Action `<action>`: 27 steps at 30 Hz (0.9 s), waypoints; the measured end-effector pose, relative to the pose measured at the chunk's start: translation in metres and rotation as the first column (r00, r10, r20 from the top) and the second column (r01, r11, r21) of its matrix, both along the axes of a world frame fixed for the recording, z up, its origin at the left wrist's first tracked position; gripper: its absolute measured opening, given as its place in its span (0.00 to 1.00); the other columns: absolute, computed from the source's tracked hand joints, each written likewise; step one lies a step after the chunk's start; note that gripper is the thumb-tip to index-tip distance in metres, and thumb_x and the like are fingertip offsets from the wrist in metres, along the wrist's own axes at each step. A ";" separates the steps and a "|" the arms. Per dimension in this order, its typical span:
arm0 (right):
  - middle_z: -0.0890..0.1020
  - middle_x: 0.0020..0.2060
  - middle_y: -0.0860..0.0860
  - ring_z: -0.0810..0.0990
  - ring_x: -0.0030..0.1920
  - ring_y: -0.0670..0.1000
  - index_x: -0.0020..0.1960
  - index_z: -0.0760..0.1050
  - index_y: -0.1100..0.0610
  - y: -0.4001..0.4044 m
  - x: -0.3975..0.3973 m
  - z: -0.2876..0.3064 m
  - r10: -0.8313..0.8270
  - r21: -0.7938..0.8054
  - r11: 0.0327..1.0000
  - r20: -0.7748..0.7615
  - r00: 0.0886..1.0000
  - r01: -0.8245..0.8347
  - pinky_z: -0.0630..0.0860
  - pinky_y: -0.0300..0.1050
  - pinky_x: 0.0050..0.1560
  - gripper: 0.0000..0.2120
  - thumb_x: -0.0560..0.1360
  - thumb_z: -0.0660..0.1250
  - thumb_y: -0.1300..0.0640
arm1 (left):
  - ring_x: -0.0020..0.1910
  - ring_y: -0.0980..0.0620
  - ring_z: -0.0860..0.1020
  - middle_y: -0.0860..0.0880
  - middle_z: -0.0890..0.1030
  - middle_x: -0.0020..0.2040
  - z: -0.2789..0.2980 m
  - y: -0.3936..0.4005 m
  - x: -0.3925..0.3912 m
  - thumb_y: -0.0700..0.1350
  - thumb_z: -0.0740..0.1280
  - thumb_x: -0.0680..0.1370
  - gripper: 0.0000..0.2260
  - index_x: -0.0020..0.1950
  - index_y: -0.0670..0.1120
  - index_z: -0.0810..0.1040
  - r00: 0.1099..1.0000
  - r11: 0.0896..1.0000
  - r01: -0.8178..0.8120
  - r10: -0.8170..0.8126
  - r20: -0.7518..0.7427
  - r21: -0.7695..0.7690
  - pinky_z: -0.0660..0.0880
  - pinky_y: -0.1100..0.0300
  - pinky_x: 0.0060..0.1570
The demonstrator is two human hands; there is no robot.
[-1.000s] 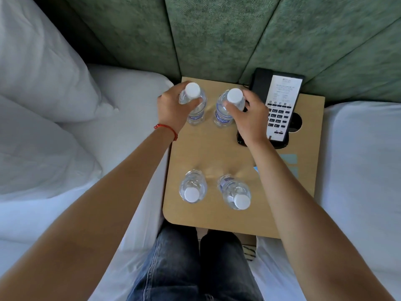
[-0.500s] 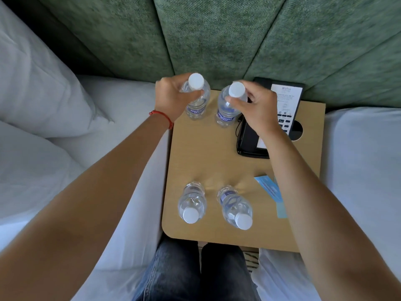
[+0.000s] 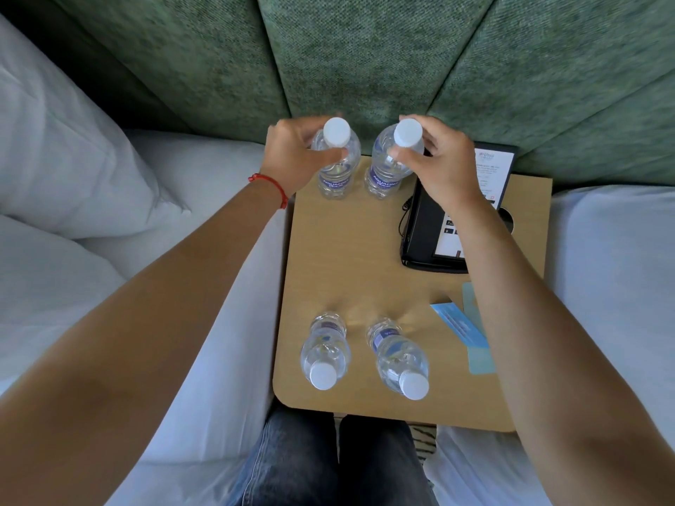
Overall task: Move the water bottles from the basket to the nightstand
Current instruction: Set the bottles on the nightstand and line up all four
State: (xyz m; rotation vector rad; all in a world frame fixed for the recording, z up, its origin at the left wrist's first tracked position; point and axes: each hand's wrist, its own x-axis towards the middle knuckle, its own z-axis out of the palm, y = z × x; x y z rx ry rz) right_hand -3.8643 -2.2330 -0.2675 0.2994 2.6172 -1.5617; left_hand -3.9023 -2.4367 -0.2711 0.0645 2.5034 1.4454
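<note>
Both bare arms reach forward over the light wooden counter. The left hand curls its grip around the shoulder of a clear plastic water bottle with a white cap; the right hand pinches the neck of a second such bottle. Both bottles stand upright, caps up, at the far edge of the counter, side by side. Two more clear bottles stand upright near the close edge. A black telephone lies under the right wrist.
</note>
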 end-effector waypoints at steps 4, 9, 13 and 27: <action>0.80 0.58 0.57 0.77 0.60 0.54 0.62 0.74 0.62 -0.001 0.000 -0.005 -0.026 0.001 1.000 0.036 0.999 0.026 0.73 0.55 0.63 0.25 0.67 0.74 0.57 | 0.55 0.55 0.78 0.45 0.80 0.58 0.000 0.002 0.000 0.38 0.76 0.65 0.22 0.59 0.41 0.78 0.999 0.999 -0.033 0.032 0.039 0.034 0.75 0.57 0.59; 0.81 0.56 0.55 0.78 0.58 0.53 0.61 0.74 0.60 -0.001 0.003 -0.008 -0.042 -0.003 0.999 0.053 0.998 0.042 0.74 0.54 0.62 0.27 0.65 0.76 0.55 | 0.56 0.53 0.78 0.45 0.80 0.58 -0.003 0.002 0.010 0.39 0.77 0.63 0.26 0.60 0.41 0.77 0.997 0.997 -0.056 0.053 0.048 0.060 0.74 0.55 0.60; 0.81 0.56 0.54 0.78 0.58 0.52 0.63 0.74 0.59 -0.002 0.004 -0.011 -0.055 -0.011 0.998 0.073 0.996 0.056 0.74 0.53 0.61 0.28 0.64 0.76 0.56 | 0.56 0.54 0.78 0.47 0.80 0.58 -0.006 0.003 0.009 0.41 0.78 0.63 0.28 0.61 0.44 0.76 0.992 0.994 -0.083 0.075 0.102 0.071 0.74 0.60 0.59; 0.82 0.54 0.51 0.80 0.56 0.53 0.61 0.76 0.56 -0.001 0.007 -0.011 -0.042 -0.025 0.999 0.088 0.995 0.044 0.76 0.56 0.58 0.28 0.62 0.77 0.53 | 0.56 0.57 0.78 0.50 0.79 0.59 -0.008 0.010 0.001 0.39 0.77 0.64 0.27 0.62 0.46 0.76 0.983 0.987 -0.067 0.040 0.177 0.149 0.74 0.59 0.60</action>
